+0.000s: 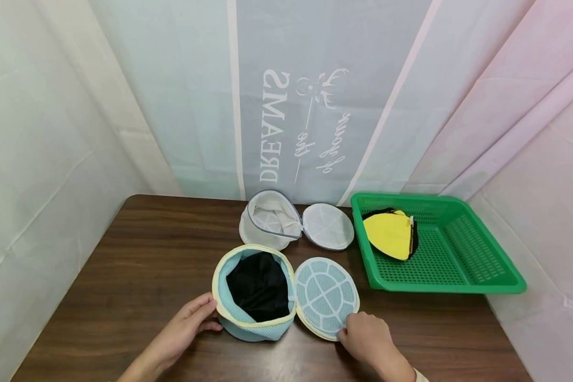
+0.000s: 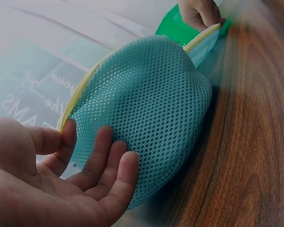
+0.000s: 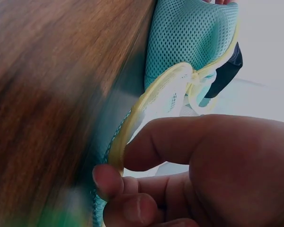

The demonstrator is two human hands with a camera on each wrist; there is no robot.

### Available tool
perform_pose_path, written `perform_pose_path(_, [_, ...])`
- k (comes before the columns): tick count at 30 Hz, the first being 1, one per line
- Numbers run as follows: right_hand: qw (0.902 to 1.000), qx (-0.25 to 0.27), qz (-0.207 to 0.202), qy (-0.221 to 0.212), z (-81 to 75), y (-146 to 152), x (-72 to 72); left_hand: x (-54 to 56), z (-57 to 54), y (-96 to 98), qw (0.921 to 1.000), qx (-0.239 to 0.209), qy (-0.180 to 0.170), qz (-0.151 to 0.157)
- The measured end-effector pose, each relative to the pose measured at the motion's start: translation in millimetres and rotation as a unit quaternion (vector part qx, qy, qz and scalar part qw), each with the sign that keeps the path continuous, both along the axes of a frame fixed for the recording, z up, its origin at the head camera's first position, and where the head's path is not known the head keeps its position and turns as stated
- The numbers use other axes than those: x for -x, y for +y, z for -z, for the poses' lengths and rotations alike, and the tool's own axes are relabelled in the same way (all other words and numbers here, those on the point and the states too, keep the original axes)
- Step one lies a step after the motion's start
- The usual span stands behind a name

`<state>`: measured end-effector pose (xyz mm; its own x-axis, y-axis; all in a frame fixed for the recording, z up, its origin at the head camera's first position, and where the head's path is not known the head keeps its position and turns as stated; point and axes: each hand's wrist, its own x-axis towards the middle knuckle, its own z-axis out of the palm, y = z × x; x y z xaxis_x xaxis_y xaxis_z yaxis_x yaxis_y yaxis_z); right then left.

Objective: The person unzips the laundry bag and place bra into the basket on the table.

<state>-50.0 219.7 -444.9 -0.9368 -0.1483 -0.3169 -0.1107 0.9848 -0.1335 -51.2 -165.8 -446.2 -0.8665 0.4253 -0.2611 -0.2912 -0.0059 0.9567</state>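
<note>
A light-blue mesh laundry bag point(image 1: 279, 332) with yellow trim stands on the table with its top unzipped. Black cloth point(image 1: 259, 286) lies inside it. The round lid point(image 1: 326, 297) of the bag is folded out to the right, still joined at one side. My left hand point(image 1: 191, 321) pinches the yellow rim between thumb and index finger; in the left wrist view the other fingers lie near the mesh wall. With my right hand point(image 1: 366, 338) I pinch the lid's near right edge, its yellow trim point(image 3: 118, 146) between thumb and fingers in the right wrist view.
Behind the blue bag sits a white mesh laundry bag point(image 1: 267, 241), its round lid point(image 1: 328, 226) laid out to the right. A green basket point(image 1: 451, 289) at the back right holds a yellow and black item point(image 1: 389, 233). A printed curtain point(image 1: 196, 106) hangs behind the wooden table point(image 1: 138, 265).
</note>
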Motion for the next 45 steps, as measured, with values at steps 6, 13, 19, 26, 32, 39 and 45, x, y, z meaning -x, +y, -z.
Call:
perform_pose_path(6, [1.0, 0.003, -0.002, 0.004, -3.4, 1.1, 0.2, 0.6, 0.3, 0.3, 1.0, 0.003, -0.005, -0.005])
perform_pose_path(13, [1.0, 0.003, -0.006, 0.002, -10.5, 5.2, 2.2, 2.2, -0.1, -0.2, 1.0, -0.003, -0.004, -0.007])
perform_pose_path(19, [0.9997, 0.021, 0.005, 0.012, -16.9, 7.1, 6.9, 2.9, -1.3, 0.8, 0.9999, 0.004, -0.011, -0.012])
perform_pose_path(26, [0.9973, 0.059, 0.016, 0.041, -23.6, 4.0, 14.1, 3.8, -1.1, 0.5, 0.9999, 0.001, -0.008, -0.008])
perform_pose_path(32, [0.995, 0.084, 0.01, 0.054, -30.5, -2.3, 22.5, 4.2, -0.7, 0.6, 0.9999, 0.002, -0.007, -0.007])
perform_pose_path(39, [0.9927, 0.1, -0.007, 0.067, -40.1, -6.7, 30.5, 4.3, -0.1, 0.2, 0.9999, -0.001, -0.01, -0.005])
perform_pose_path(45, [0.9905, 0.107, -0.022, 0.084, -48.4, -7.0, 36.4, 4.6, 0.1, -0.3, 0.9999, 0.0, -0.014, -0.006])
